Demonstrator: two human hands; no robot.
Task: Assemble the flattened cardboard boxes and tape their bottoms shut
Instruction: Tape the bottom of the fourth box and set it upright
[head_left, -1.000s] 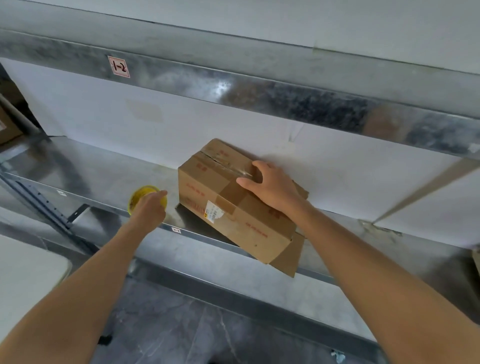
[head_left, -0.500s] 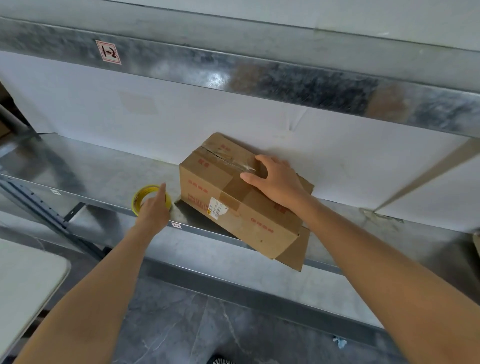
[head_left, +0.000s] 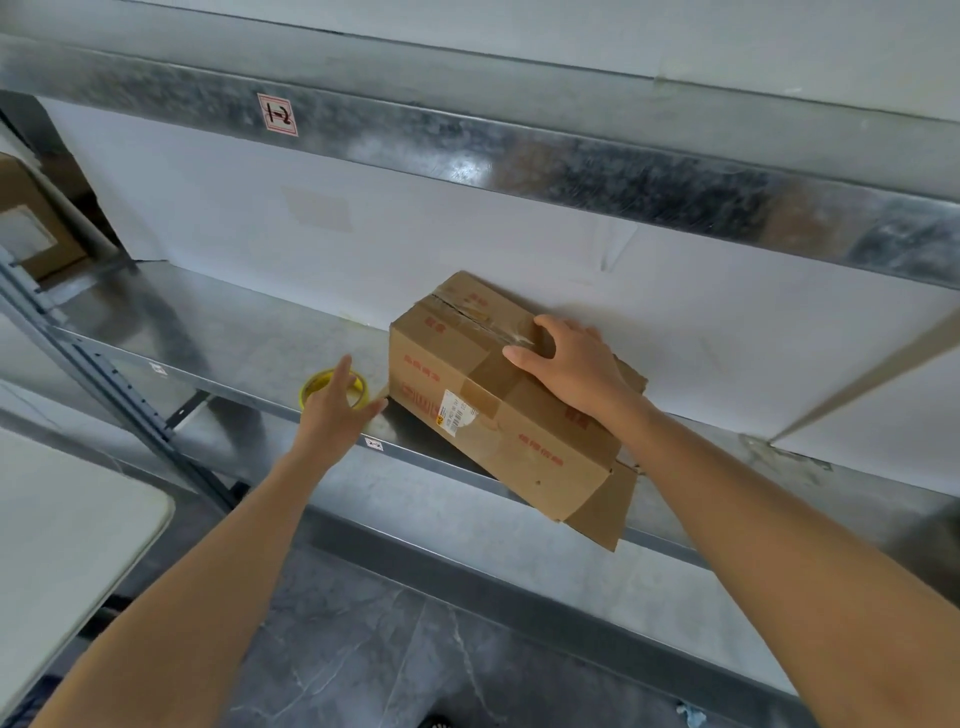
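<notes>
Has let go of the yellow tape roll (head_left: 316, 387) with the left hand (head_left: 337, 410) since a second ago. Now holds this hand open just above the roll, fingers spread, gripping nothing, reaching right toward the cardboard box (head_left: 498, 441). Keeps the right hand (head_left: 569, 369) flat on the top of the box, fingers lightly bent beside the taped seam, pressing and not clasping.

Finds the box slanted on the metal shelf (head_left: 234, 338), near corner past the shelf edge, one loose flap (head_left: 608, 512) hanging at the near right.

Seems to be just after taping the bottom. Probably calls next for both hands on the box, to turn or carry it.

Box: matte brown, creased, red print, white label (head_left: 456, 415). Shelf: shiny, mottled steel. Roll: thin ring.
</notes>
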